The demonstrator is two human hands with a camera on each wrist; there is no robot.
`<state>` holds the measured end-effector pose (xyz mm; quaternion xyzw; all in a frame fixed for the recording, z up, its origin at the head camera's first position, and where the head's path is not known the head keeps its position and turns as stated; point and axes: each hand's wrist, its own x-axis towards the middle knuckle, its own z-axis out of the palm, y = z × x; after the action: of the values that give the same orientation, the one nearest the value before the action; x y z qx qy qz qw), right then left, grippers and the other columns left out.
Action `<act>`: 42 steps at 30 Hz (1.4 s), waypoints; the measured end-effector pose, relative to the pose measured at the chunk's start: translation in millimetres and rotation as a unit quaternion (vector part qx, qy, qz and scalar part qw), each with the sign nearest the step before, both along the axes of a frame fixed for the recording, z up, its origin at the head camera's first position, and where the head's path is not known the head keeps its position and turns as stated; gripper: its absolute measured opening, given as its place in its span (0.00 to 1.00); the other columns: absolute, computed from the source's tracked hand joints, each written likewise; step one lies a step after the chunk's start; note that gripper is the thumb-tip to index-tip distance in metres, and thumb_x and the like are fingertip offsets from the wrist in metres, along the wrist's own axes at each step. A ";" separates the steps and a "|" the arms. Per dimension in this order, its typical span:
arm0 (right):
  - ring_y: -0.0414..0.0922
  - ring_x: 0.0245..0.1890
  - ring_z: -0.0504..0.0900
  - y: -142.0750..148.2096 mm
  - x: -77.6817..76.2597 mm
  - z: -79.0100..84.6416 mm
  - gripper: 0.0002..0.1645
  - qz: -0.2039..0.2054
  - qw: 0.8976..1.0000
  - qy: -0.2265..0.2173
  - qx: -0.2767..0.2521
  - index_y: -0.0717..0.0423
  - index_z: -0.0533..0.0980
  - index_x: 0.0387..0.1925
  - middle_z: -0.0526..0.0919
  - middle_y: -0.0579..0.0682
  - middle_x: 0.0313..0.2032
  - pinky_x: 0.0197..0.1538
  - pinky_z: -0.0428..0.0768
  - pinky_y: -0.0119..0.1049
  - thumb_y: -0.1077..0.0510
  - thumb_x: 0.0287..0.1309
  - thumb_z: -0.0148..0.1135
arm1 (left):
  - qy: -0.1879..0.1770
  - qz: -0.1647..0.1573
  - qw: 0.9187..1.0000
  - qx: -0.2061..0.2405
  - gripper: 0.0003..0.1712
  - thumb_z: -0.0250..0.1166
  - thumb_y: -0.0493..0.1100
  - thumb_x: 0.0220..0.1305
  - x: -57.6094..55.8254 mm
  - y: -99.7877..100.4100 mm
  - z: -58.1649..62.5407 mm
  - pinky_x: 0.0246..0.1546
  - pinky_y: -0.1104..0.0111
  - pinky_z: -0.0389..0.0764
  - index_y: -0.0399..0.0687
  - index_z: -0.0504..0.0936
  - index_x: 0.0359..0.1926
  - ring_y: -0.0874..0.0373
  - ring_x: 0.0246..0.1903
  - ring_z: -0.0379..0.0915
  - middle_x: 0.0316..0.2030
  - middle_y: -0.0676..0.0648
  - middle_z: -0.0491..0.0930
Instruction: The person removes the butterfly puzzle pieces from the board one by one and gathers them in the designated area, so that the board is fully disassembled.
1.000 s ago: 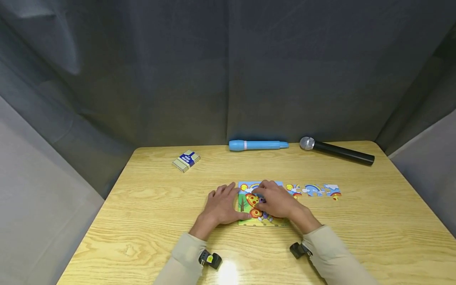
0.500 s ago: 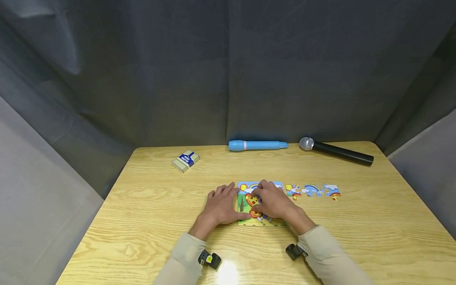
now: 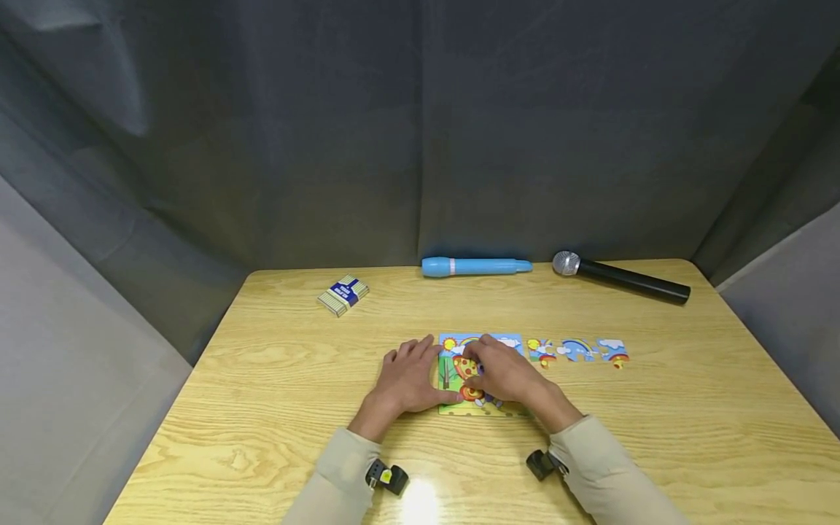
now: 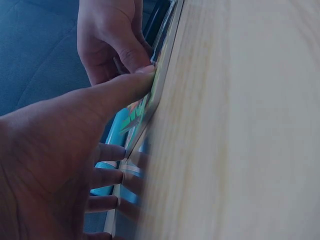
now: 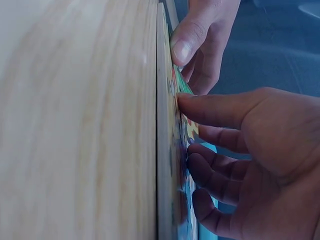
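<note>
A colourful jigsaw puzzle (image 3: 482,410), with a sun, rainbow and butterfly picture, lies flat on the table between both hands. My left hand (image 3: 410,375) rests at its left edge, fingers spread and fairly straight, the thumb lying on the lower left of the picture. Over the middle, my right hand (image 3: 504,372) pinches a puzzle piece (image 3: 450,373) between thumb and index finger. That green and orange piece (image 5: 185,84) stands tilted up from the puzzle in the right wrist view. The right hand hides part of the butterfly.
Right of the puzzle lie three loose pieces (image 3: 577,351) in a row. Along the back edge are a blue toy microphone (image 3: 482,267) and a black microphone (image 3: 630,282). A small striped pack (image 3: 344,294) lies at the back left. Dark cloth hangs behind the wooden table (image 3: 262,408).
The right hand has shifted slightly left over the puzzle. The piece with the tree has tilted up from the picture. The left hand stays where it was.
</note>
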<state>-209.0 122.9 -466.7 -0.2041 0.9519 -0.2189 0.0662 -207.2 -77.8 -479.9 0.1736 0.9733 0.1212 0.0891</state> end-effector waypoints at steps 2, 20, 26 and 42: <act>0.40 0.31 0.69 -0.7 0.4 0.1 0.23 -0.004 1.000 0.001 -0.005 0.54 0.77 0.48 0.75 0.48 0.38 0.35 0.72 0.36 0.52 0.51 0.73 | 0.000 0.000 1.000 0.000 0.56 0.61 0.80 0.46 -0.1 0.2 -0.1 0.68 0.45 0.55 0.59 0.61 0.72 0.49 0.72 0.51 0.75 0.51 0.53; 0.39 0.31 0.74 0.6 -3.3 -2.6 0.25 -0.004 0.999 0.021 -0.031 0.55 0.80 0.47 0.80 0.46 0.33 0.35 0.75 0.36 0.56 0.45 0.76 | 0.007 -0.004 1.000 -0.006 0.57 0.60 0.80 0.46 -0.8 1.8 0.7 0.68 0.45 0.57 0.59 0.61 0.72 0.49 0.72 0.52 0.75 0.51 0.53; 0.42 0.35 0.77 8.9 -0.5 -0.6 0.29 -0.026 0.998 0.047 -0.023 0.55 0.78 0.55 0.80 0.47 0.38 0.39 0.77 0.41 0.56 0.48 0.71 | 0.006 -0.001 1.000 -0.005 0.57 0.61 0.80 0.45 -0.5 1.5 0.3 0.67 0.45 0.57 0.57 0.62 0.72 0.49 0.72 0.53 0.75 0.50 0.54; 0.42 0.37 0.77 47.1 9.5 3.0 0.28 -0.022 0.998 0.062 0.003 0.51 0.77 0.56 0.78 0.47 0.43 0.37 0.75 0.43 0.52 0.52 0.71 | 0.006 0.002 1.000 0.003 0.57 0.62 0.80 0.45 -0.5 1.0 -1.0 0.68 0.45 0.57 0.58 0.62 0.72 0.48 0.72 0.52 0.75 0.50 0.54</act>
<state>-199.5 170.0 -463.7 -0.1965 0.9589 -0.2047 0.0033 -207.7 -76.8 -480.9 0.1731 0.9737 0.1235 0.0823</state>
